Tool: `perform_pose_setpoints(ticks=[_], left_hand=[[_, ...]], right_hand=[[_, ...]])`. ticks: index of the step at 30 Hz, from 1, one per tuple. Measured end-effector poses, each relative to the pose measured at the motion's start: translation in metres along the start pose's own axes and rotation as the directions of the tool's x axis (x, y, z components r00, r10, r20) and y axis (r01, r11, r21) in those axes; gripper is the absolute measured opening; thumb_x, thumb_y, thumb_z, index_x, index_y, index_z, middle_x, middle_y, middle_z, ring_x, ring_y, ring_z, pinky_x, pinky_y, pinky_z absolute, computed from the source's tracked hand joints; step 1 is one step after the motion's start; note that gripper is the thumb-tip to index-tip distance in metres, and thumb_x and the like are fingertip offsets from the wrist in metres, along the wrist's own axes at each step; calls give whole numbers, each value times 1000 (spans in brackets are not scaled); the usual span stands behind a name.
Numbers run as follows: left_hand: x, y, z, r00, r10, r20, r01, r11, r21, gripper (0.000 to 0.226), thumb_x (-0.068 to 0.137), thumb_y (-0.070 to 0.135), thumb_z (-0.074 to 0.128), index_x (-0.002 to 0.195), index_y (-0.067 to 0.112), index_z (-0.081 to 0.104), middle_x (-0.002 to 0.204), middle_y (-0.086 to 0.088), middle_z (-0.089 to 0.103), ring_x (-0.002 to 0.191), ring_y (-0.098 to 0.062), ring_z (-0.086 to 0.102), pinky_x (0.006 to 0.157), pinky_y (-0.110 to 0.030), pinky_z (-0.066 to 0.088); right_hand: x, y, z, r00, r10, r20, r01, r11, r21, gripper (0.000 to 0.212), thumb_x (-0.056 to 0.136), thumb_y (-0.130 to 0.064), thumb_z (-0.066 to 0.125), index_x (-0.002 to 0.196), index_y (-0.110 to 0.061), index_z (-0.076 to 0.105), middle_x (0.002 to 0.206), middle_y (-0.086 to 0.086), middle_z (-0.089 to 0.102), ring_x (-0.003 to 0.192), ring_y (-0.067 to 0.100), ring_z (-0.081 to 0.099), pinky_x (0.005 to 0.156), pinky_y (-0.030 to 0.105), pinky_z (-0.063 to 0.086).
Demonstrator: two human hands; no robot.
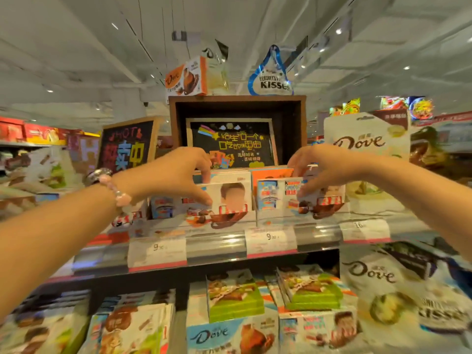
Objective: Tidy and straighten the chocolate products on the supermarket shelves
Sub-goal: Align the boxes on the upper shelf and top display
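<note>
Two hands at the upper shelf [316, 236]. Left hand [176, 172], beaded bracelet [118, 192] at the wrist: thumb and fingers curled, pinching the top and front face of the left chocolate box [229, 198], which stands upright in the front row. Right hand [324, 167]: fingers curled over the top edge of the right chocolate box [278, 194], upright just beside the first, thumb on its front. Price tags [270, 241] along the shelf rail below both boxes. White Dove pouch [362, 141] stands right of the boxes. Behind: wooden display frame [237, 100] holding a chalkboard sign [232, 144]. Lower shelf: green chocolate boxes [235, 297] and a blue Dove box [229, 335].
</note>
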State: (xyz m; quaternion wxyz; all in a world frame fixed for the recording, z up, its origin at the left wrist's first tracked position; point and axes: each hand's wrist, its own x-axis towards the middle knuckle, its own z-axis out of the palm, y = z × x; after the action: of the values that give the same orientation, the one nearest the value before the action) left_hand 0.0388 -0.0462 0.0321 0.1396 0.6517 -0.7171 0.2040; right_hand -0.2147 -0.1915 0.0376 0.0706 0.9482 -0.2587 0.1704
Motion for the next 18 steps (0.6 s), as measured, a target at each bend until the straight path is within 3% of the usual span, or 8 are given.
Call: perform_pose_setpoints(ticks=[3, 6, 9, 12, 16, 18], left_hand=[[-3, 5, -3, 998, -16, 55, 17, 1000, -17, 29, 64, 42, 81, 70, 27, 57, 113, 5, 61, 108, -13, 52, 96, -41, 43], [-7, 8, -10, 998, -28, 48, 31, 997, -70, 27, 69, 36, 78, 76, 17, 61, 102, 2, 66, 100, -13, 59, 90, -43, 47], [-13, 12, -21, 997, -58, -42, 52, 992, -117, 26, 71, 30, 78, 78, 12, 60, 84, -5, 68, 82, -20, 65, 75, -45, 52], [-20, 11, -36, 984, -116, -138, 86, 974, -207, 21, 74, 26, 75, 79, 15, 57, 77, -2, 72, 71, -14, 69, 64, -39, 57], [-34, 2, -59, 950, -194, -244, 109, 940, -324, 11, 80, 15, 70, 88, 18, 63, 84, 0, 73, 74, -12, 70, 63, -33, 57], [-46, -5, -72, 944, -208, -257, 118, 938, -326, 14, 82, 12, 68, 90, 24, 66, 82, 9, 72, 71, -6, 69, 55, -22, 55]], right_hand=[[-2, 3, 3, 1000, -21, -18, 22, 998, 59, 18, 74, -32, 76, 87, -25, 65, 120, -5, 53, 107, 11, 50, 78, 19, 45], [-5, 5, -2, 999, -49, 5, 47, 990, 133, 24, 81, -28, 70, 102, -18, 65, 118, -6, 54, 101, 9, 53, 61, 8, 47], [-8, 7, -17, 999, -26, -41, 36, 957, 289, 19, 83, -26, 68, 100, -20, 63, 104, -8, 63, 93, 10, 63, 64, 18, 55], [-9, 8, -32, 984, 2, -177, 71, 912, 404, 12, 83, -24, 67, 93, -20, 62, 90, -8, 69, 76, 8, 69, 50, 15, 52], [-2, -3, -43, 923, 78, -377, 150, 829, 538, 10, 82, -24, 69, 91, -20, 65, 85, -7, 72, 70, 3, 69, 45, 15, 50], [5, -15, -45, 892, 110, -439, 185, 797, 575, 9, 81, -27, 70, 88, -22, 66, 78, -10, 73, 68, 3, 69, 43, 15, 50]])
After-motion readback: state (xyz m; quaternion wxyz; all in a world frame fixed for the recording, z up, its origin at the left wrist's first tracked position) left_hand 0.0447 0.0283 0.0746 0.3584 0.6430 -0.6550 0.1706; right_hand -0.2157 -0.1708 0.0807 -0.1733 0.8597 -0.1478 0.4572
